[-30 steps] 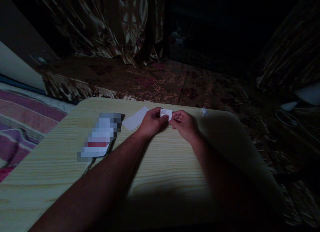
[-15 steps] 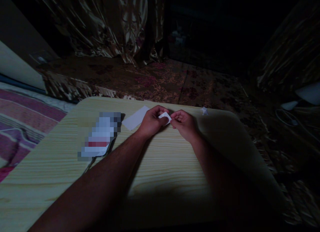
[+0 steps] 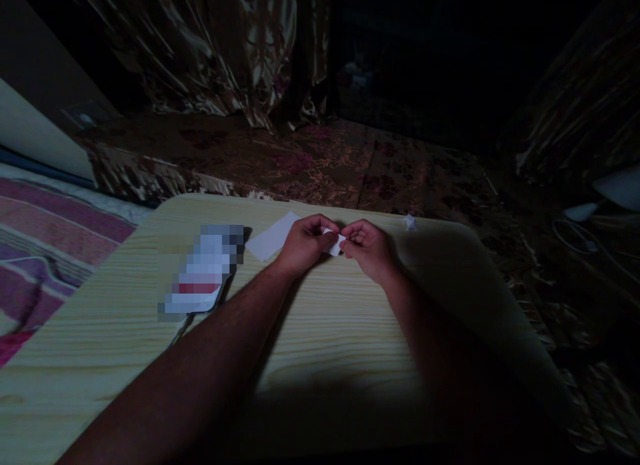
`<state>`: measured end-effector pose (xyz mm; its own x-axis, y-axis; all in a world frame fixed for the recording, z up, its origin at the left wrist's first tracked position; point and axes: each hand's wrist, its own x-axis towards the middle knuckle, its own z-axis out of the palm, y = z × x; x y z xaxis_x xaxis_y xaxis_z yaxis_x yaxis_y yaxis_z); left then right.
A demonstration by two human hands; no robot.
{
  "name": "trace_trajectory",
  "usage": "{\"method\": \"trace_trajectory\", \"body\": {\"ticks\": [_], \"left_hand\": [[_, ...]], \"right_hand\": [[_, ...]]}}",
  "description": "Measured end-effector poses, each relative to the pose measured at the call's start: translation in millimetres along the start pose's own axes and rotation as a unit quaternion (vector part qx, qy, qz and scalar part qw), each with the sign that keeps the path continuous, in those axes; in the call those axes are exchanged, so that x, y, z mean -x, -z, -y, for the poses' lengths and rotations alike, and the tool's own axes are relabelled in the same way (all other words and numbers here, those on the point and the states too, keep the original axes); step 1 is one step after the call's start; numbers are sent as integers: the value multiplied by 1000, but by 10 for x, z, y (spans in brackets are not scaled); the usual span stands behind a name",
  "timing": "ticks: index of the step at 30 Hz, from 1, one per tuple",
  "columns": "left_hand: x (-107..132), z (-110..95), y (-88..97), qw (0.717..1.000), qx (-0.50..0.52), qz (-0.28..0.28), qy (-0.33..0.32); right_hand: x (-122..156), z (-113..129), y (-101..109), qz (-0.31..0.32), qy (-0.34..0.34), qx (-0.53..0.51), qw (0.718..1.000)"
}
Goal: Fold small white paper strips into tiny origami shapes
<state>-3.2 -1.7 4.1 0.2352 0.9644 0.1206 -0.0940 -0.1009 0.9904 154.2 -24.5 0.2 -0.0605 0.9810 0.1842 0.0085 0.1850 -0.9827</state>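
A small folded piece of white paper (image 3: pixel 332 245) is between my two hands, above the far part of the wooden table. My left hand (image 3: pixel 306 242) is closed on its left side, with the thumb across the top. The fingertips of my right hand (image 3: pixel 367 245) pinch its right edge. Fingers hide much of the paper, so its exact shape is unclear. Just left of my left hand lies a flat sheet of white paper (image 3: pixel 270 238). A small white paper star (image 3: pixel 410 223) rests to the right, near the table's far edge.
On the left of the pale wooden table (image 3: pixel 340 338) lies a phone-like device (image 3: pixel 205 268), its surface blurred out, with a cable. A striped bed cover (image 3: pixel 40 218) is at the left. Patterned cloth and curtains (image 3: pixel 270 51) stand beyond; a white lamp (image 3: pixel 620 188) is far right.
The folded paper has turned between my fingers and shows a smaller white face, a little lower. Both hands stay in nearly the same place.
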Motion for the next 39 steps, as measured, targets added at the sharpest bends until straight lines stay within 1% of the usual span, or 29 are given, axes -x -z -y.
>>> {"method": "trace_trajectory", "body": {"ticks": [5, 8, 12, 16, 23, 27, 34, 39], "left_hand": [[4, -37, -3, 999, 53, 6, 13], [9, -59, 2, 997, 74, 15, 26], [12, -51, 23, 996, 75, 28, 45], [11, -28, 35, 995, 70, 48, 50], [15, -55, 28, 995, 68, 59, 38], [15, -69, 33, 995, 70, 61, 43], [21, -74, 30, 994, 82, 52, 46], [38, -110, 18, 994, 69, 60, 51]], "right_hand": [[0, -22, -3, 8, 23, -2, 1000], [12, 11, -10, 11, 20, 0, 1000], [24, 42, -11, 13, 15, -2, 1000], [27, 34, 6, 15, 17, 2, 1000], [39, 45, 27, 47, 29, 6, 998], [38, 53, 45, 66, 36, 0, 997], [30, 101, 86, 79, -5, -14, 997], [12, 105, 112, 88, -22, -29, 995]]}}
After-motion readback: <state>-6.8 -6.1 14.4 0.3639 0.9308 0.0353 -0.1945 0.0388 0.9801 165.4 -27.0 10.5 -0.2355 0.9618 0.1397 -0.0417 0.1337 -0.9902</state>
